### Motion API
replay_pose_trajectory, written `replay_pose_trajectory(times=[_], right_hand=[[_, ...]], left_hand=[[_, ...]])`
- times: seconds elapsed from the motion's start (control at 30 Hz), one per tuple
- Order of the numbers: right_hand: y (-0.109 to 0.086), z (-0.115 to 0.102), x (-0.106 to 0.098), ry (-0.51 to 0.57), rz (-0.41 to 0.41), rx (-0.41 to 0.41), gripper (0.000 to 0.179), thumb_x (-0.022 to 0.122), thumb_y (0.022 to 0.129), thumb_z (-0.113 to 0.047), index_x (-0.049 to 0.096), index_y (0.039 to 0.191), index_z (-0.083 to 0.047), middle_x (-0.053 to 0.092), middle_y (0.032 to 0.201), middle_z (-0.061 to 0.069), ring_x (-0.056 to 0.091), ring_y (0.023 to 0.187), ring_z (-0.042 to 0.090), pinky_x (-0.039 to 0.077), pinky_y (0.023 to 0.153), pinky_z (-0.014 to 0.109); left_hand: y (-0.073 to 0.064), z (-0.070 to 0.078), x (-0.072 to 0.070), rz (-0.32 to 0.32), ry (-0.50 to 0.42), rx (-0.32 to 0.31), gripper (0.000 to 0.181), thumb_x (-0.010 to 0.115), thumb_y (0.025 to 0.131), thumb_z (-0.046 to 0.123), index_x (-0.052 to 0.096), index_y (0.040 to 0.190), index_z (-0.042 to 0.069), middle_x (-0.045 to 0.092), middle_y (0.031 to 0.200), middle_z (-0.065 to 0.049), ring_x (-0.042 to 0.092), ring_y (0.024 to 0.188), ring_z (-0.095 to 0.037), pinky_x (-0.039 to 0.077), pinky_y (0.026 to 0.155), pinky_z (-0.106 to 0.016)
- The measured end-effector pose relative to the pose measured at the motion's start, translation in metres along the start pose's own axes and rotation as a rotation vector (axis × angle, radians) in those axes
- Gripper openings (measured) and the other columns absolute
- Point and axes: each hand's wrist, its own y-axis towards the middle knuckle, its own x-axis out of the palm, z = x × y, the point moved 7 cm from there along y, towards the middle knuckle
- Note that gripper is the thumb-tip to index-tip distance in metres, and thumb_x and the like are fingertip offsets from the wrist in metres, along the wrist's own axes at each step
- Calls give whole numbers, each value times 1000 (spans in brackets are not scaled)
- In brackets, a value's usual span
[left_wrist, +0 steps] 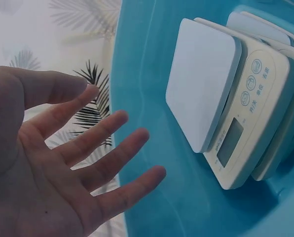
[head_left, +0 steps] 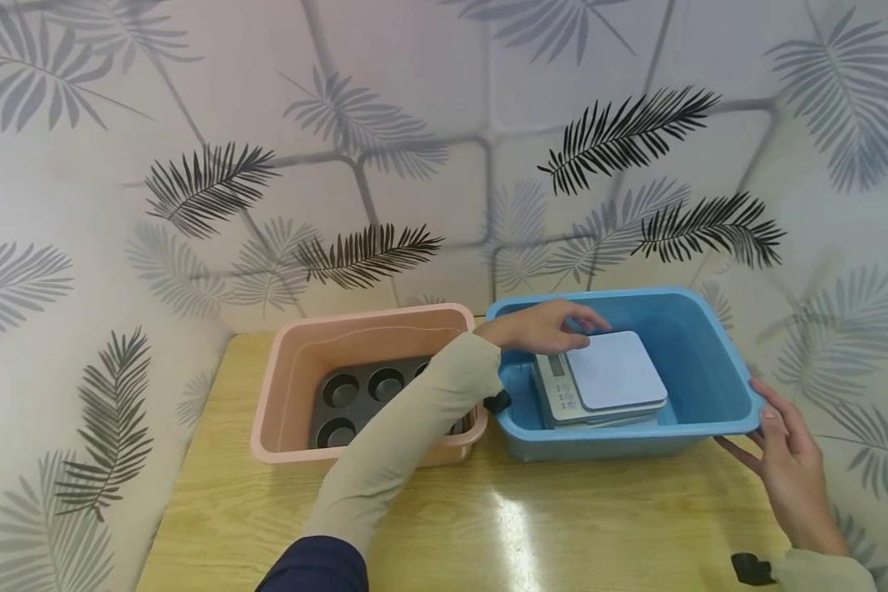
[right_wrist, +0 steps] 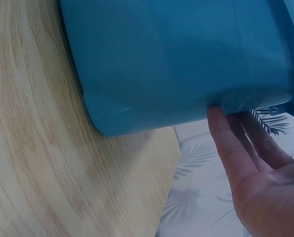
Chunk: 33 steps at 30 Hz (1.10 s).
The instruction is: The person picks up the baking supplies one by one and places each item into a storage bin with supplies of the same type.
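A blue plastic tub stands on the right half of the table, holding white kitchen scales. The top kitchen scale has a flat white platform and a small display. In the left wrist view, at least one more scale shows beside and under it. My left hand is over the tub's back left part, fingers spread and apart from the scale in the left wrist view. At the tub's right end, my right hand grips the rim, thumb on top and fingers against the outer wall.
To the left stands a pink tub with a dark muffin tin in it, partly covered by my left sleeve. Both tubs sit on a wooden table, close to a leaf-patterned wall.
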Motion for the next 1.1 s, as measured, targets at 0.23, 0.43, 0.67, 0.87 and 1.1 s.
replay_pose_trajectory(times=[0.23, 0.43, 0.67, 0.87, 1.1], right_hand=[[1, -1, 1, 17, -10, -3, 55, 45, 117, -33, 39, 171, -21, 47, 162, -2, 66, 115, -14, 65, 78, 17], [1, -1, 1, 27, -27, -8, 55, 45, 118, -31, 38, 171, -19, 53, 153, -10, 67, 115, -13, 65, 77, 18], [0, -2, 1, 8, -17, -2, 55, 46, 117, -31, 40, 170, -20, 56, 143, -16, 68, 112, -13, 65, 74, 17], [-1, 0, 0, -101, 77, 87, 53, 43, 118, -36, 42, 169, -25, 45, 168, 7, 65, 107, -17, 62, 72, 13], [-4, -3, -2, -251, 94, 137, 52, 38, 118, -36, 41, 170, -32, 45, 167, 12, 64, 98, -21, 60, 70, 10]], left_hand=[[-18, 3, 0, 4, 42, -2, 42, 52, 114, 10, 61, 155, 11, 61, 156, -19, 67, 139, -31, 57, 107, -26], [-31, 0, 2, 4, 67, 5, 43, 52, 114, 11, 60, 156, 9, 62, 154, -20, 69, 134, -32, 58, 104, -25], [-52, -2, 3, 35, 63, 41, 43, 51, 114, 10, 58, 157, 7, 60, 159, -15, 64, 140, -29, 56, 110, -28], [-74, 0, 0, 82, 58, 70, 44, 50, 114, 10, 57, 157, 6, 59, 160, -15, 62, 143, -32, 55, 115, -36], [-95, -2, -3, 170, 119, 66, 43, 51, 113, 12, 61, 154, 8, 64, 151, -13, 61, 140, -29, 51, 120, -43]])
